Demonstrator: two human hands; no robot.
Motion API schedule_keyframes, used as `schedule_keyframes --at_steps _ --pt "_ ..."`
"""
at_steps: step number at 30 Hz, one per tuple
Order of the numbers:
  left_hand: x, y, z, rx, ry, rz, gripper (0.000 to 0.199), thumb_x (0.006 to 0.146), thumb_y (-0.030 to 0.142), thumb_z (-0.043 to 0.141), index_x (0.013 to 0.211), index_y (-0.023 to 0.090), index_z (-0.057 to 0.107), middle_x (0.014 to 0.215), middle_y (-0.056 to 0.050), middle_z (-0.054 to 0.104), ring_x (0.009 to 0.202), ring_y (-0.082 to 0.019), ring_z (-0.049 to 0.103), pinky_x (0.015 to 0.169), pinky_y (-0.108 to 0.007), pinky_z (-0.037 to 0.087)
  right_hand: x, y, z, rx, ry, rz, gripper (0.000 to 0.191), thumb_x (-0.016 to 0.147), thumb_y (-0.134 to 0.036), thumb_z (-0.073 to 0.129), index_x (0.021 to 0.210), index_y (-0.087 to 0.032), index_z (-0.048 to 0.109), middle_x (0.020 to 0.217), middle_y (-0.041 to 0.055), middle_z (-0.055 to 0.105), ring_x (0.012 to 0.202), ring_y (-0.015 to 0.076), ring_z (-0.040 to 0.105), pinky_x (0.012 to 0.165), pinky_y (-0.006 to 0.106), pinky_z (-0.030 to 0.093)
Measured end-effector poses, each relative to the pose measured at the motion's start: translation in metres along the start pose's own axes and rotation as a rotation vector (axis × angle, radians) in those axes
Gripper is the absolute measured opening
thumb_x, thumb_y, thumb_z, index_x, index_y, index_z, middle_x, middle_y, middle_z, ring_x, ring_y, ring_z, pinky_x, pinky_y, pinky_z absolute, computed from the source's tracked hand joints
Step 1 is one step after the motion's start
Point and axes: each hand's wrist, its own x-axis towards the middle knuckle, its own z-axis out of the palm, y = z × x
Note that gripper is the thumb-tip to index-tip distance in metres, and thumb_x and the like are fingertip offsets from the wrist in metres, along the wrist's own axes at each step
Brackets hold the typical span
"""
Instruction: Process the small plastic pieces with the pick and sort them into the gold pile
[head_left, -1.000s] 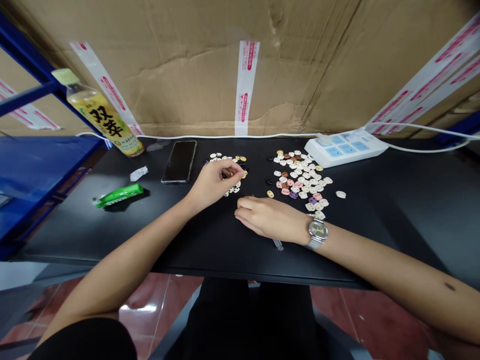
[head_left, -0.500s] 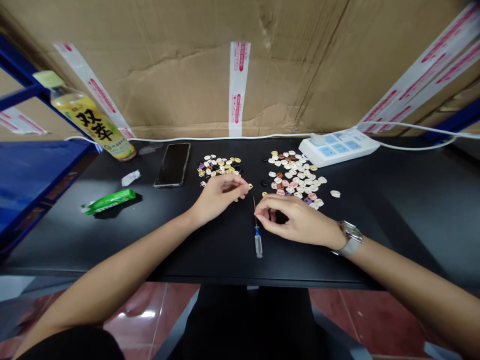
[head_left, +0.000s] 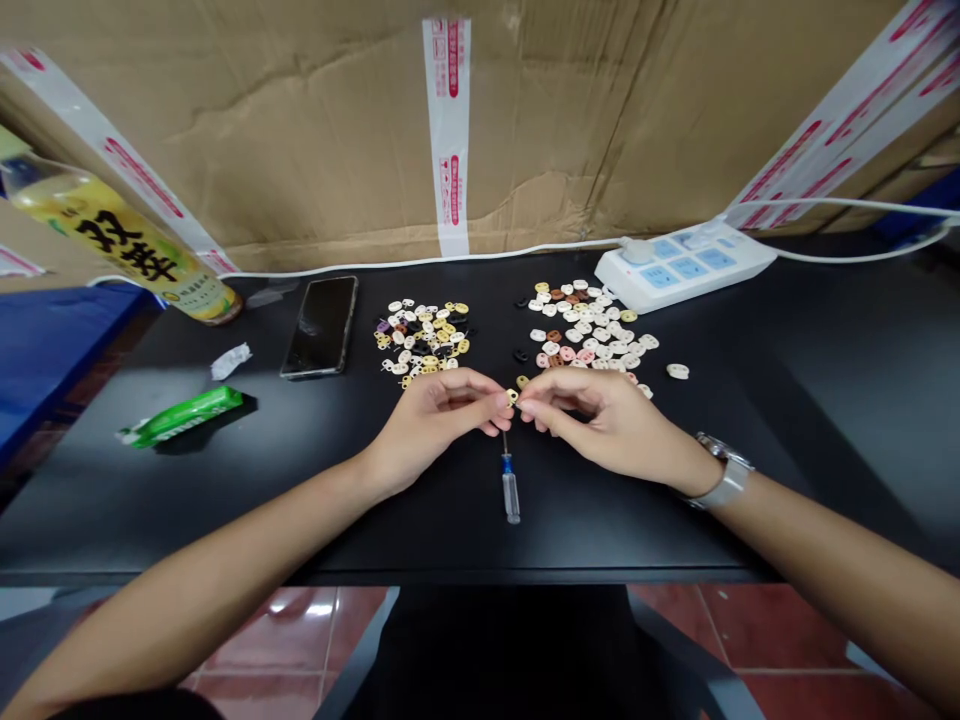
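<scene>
My left hand [head_left: 454,408] is closed in a pinch on a small pale-yellow two-holed piece [head_left: 512,397], which shows at its fingertips. From the other side, my right hand [head_left: 592,410] has its thumb and forefinger pressed together against the piece's edge. Anything between those right fingertips is too small to make out. A screwdriver [head_left: 511,497] with a clear handle and blue collar lies on the table, its shaft reaching under the fingers. Beyond my left hand lies a pile of similar small pieces [head_left: 421,338], some with thin bits sticking out. Another pile of oval two-holed pieces [head_left: 600,330] lies beyond my right hand.
A white power strip [head_left: 686,265] sits at the back right, its cable running along the cardboard wall [head_left: 337,130]. To the left are a phone [head_left: 321,327], a green wrapper [head_left: 187,415], crumpled paper [head_left: 231,361] and a drink bottle [head_left: 124,240]. The black table [head_left: 420,540] ends near my body.
My hands, apart before, have come together over the screwdriver's shaft. The right fingertips now meet the yellow piece held in the left hand. The camera view has shifted slightly.
</scene>
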Motion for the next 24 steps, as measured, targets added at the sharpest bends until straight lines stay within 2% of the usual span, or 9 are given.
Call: schedule_keyframes --at_steps 13,24 --pt "-0.002 0.0039 0.0036 -0.016 0.018 -0.028 0.018 0.078 0.029 0.078 0.084 0.013 0.073 0.081 -0.006 0.076 0.076 -0.015 0.072 0.076 -0.028 0.059 -0.0025 0.0011 0.0014 0.048 0.005 0.001 0.014 0.094 -0.027 0.061 0.095 -0.015 0.067 0.075 0.0005 0.063 0.065 0.0099 0.06 0.064 0.022 0.051" --pt "-0.0026 0.0043 0.0036 -0.017 0.007 -0.017 0.016 0.08 0.028 0.076 0.084 0.012 0.074 0.079 -0.006 0.075 0.076 -0.014 0.071 0.075 -0.026 0.058 -0.0026 0.004 0.0032 0.107 0.021 0.035 0.015 0.093 -0.03 0.063 0.097 -0.016 0.067 0.081 0.0029 0.066 0.069 0.0117 0.062 0.065 0.024 0.054"
